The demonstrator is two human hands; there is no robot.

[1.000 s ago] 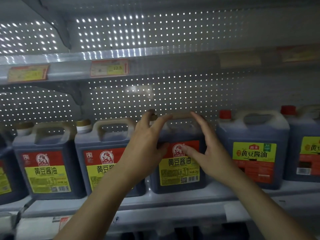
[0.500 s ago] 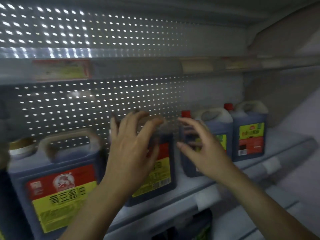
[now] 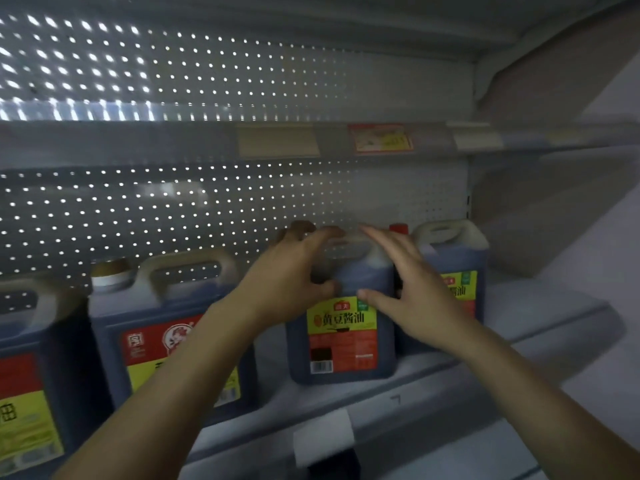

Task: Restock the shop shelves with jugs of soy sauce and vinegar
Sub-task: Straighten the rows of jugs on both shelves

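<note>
A dark soy sauce jug (image 3: 341, 337) with a yellow-green and red label stands upright on the grey shelf (image 3: 540, 337). My left hand (image 3: 287, 282) curls over its upper left side, fingers on the handle and thumb on the front. My right hand (image 3: 415, 292) lies against its upper right side with straight fingers, thumb touching the label's top. A second jug of the same kind (image 3: 457, 258), red-capped, stands just behind and to the right, partly hidden by my right hand.
Two red-labelled jugs (image 3: 162, 334) (image 3: 27, 393) stand to the left on the same shelf. A perforated back panel (image 3: 138, 209) closes the rear. The upper shelf edge (image 3: 173, 140) carries a price tag (image 3: 381, 138). Bare shelf extends to the right of the jugs.
Both hands left the red-labelled jug and moved right to the yellow-green-labelled jug, which they now touch. The view has swung right along the shelf.
</note>
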